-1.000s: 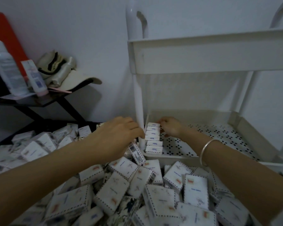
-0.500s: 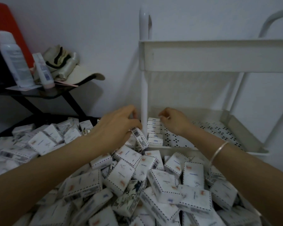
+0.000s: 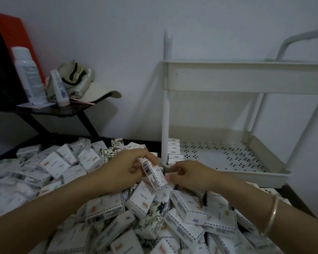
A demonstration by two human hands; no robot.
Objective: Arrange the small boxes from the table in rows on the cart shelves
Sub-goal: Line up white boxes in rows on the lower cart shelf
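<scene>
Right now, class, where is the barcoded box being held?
Head view, centre: the barcoded box sits in the left hand, above the pile and just in front of the cart post.

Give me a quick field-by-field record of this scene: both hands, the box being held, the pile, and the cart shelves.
Left hand: grips small white barcoded box above the pile
Right hand: at that box's near corner; grip unclear
Pile of small white boxes: loose, unsorted
White perforated cart shelf: one row of boxes along its left edge
Upper cart shelf: contents hidden
</scene>
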